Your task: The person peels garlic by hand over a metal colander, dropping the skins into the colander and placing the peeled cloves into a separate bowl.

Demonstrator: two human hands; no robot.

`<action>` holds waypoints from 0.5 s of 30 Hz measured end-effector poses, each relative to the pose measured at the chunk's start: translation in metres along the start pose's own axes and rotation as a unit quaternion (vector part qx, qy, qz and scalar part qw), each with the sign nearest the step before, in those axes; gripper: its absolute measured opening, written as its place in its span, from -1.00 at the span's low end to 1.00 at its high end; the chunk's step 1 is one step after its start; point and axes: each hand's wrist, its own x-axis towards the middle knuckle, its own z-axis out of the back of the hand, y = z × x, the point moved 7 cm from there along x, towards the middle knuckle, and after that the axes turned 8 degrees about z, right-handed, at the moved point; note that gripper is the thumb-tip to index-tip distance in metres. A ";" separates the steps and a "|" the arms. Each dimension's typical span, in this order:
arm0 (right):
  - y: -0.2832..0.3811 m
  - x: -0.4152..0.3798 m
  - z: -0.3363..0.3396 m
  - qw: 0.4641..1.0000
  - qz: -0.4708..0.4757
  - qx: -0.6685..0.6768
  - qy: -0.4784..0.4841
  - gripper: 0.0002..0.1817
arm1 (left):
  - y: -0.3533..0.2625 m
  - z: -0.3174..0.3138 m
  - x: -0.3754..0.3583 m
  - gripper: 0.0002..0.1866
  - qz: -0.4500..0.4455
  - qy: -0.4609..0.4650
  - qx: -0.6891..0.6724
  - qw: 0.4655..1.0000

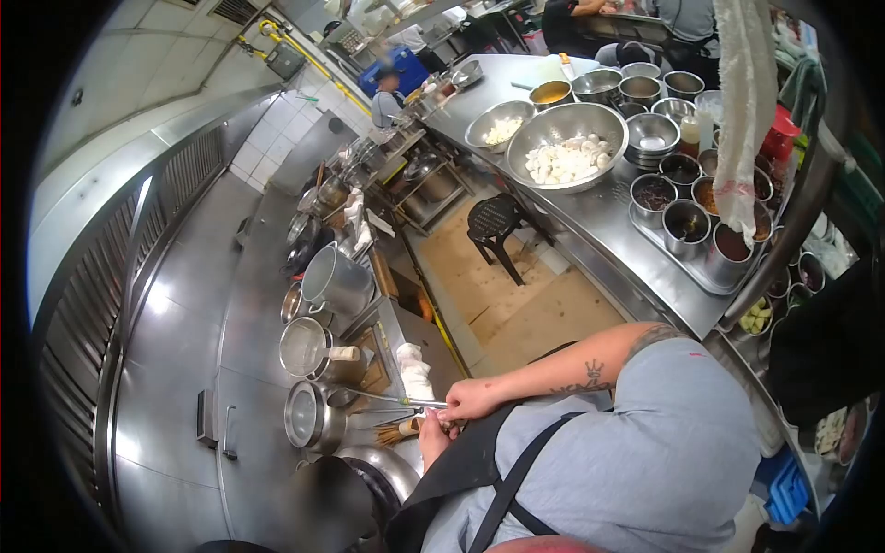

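My right hand reaches in from the right with its fingers curled down over my left hand. My left hand is close below it, fingers bent and pressed together. I cannot tell what they grip between them. Long metal utensil handles run up to my right knuckles. A bamboo brush lies right beside my left fingers. Just above the hands, a bunched white cloth hangs over the edge of the stove counter.
A steel pot, a strainer and a wok line the cooking range. Across the aisle stand a black stool and a steel counter with a bowl of white pieces. A person is farther back.
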 end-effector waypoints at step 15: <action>0.020 -0.020 0.001 0.999 -0.014 -0.009 0.035 -0.47 | -0.001 -0.004 -0.009 -0.49 -0.053 0.033 0.050 0.997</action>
